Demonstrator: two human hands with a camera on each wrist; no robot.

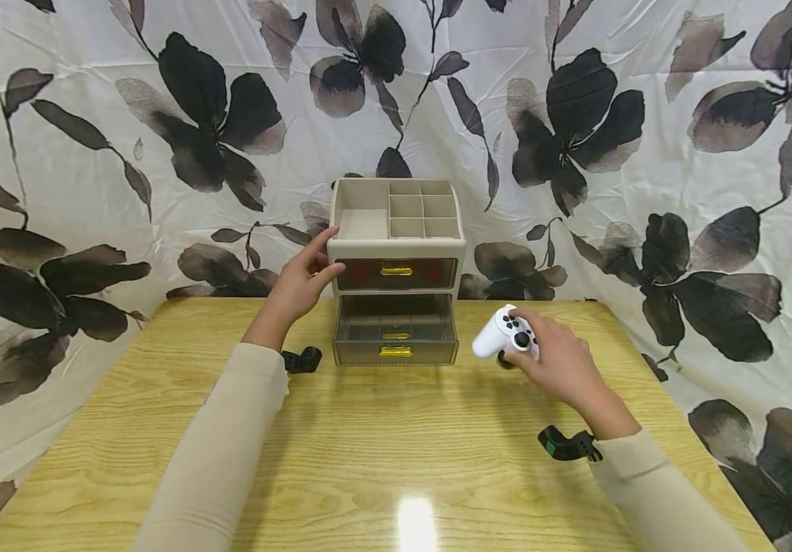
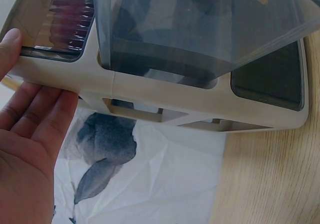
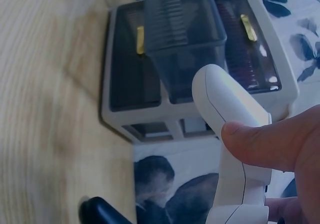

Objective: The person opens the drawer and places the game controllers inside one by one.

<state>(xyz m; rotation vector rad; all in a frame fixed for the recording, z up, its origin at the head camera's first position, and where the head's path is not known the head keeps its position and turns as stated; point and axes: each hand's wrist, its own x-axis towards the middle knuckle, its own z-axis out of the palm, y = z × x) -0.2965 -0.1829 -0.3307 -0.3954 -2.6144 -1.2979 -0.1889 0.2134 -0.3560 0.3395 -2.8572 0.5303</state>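
Note:
A cream drawer organizer [image 1: 396, 247] stands at the back of the table. Its middle drawer [image 1: 396, 354] of clear grey plastic is pulled out, while the top drawer [image 1: 361, 274], with something dark red inside, and the bottom drawer [image 3: 131, 78] are closed. My left hand [image 1: 302, 280] grips the organizer's upper left side, the thumb on the front and the other fingers along the side wall. To the right of the organizer, my right hand [image 1: 561, 356] holds a white game controller [image 1: 494, 337] above the table, tilted; the thumb [image 3: 260, 144] presses against its shell.
The wooden table [image 1: 396, 437] reaches back to a floral cloth [image 1: 244, 46] hung behind the organizer. Open compartments [image 1: 405, 207] top the organizer. Black wrist devices, one at the left wrist [image 1: 302, 360] and one at the right wrist [image 1: 566, 445], jut out from the sleeves.

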